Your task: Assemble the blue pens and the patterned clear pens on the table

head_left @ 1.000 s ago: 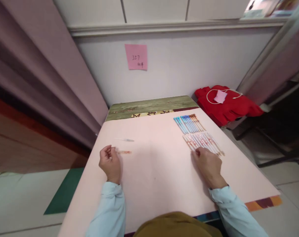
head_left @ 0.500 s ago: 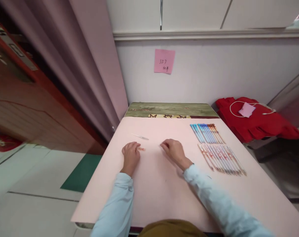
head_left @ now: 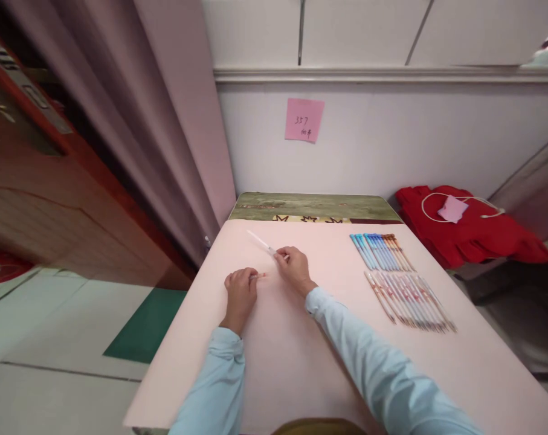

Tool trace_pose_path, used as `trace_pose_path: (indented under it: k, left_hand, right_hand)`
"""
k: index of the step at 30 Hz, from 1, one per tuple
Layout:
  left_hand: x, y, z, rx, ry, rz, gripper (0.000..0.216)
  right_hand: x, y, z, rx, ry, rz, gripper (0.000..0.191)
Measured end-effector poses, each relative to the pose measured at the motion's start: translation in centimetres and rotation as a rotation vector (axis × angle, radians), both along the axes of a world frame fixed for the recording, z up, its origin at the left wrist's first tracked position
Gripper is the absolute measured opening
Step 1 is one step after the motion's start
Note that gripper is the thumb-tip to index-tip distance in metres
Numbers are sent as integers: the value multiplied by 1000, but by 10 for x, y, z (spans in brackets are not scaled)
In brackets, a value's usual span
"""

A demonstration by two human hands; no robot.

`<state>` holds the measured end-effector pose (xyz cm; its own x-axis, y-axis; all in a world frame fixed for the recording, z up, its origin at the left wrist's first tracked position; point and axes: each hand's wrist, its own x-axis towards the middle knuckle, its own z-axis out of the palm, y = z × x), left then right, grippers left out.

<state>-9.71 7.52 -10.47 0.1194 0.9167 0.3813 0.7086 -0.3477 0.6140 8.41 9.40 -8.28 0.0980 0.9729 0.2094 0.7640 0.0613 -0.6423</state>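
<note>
My right hand (head_left: pixel 294 266) pinches the near end of a slim white pen refill (head_left: pixel 258 240), which points up and to the left over the pink tabletop. My left hand (head_left: pixel 241 290) rests on the table with its fingers closed around a pen barrel with orange print (head_left: pixel 261 275). Only the barrel's right end shows; the fingers cover the rest. The two hands are apart, with the refill beyond the barrel.
On the right lie a row of pens with blue and brown ends (head_left: pixel 380 251) and, nearer, a row of clear pens with reddish print (head_left: pixel 409 299). Red cloth (head_left: pixel 464 232) with a white cord lies past the pink table's (head_left: pixel 292 374) right edge. A curtain (head_left: pixel 178 121) hangs at left.
My right hand has moved left and taken hold of the refill that lay on the table, raising its near end. My left hand stays with the barrel.
</note>
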Motion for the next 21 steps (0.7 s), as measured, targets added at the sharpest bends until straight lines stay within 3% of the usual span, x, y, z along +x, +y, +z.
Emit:
trace_pose_path:
  k: [5,8,11,14,16,21]
  left_hand:
    - [12,2,10,-126,-610,-2,19]
    - [48,6,23,-285,-1010,-6,32]
    - [100,8,34,-563,-1316,-163,31]
    - [141,7,33,-782,-1464,-225,16]
    - [154,7,26,-820,-1513,-232,12]
    - [141,9,16,-808,-1469,-277,19]
  right_hand:
    - [64,-70,8,217,580,-157,29]
    - [94,-107,6,228,640,-223,26]
    - [108,-124,-2,236,654,-284,27]
    - [108,-127,-12,244,648,-284,27]
    - [105,-128,-17,224,615,-245,25]
    - [100,-131,-18,170,541,-167,21]
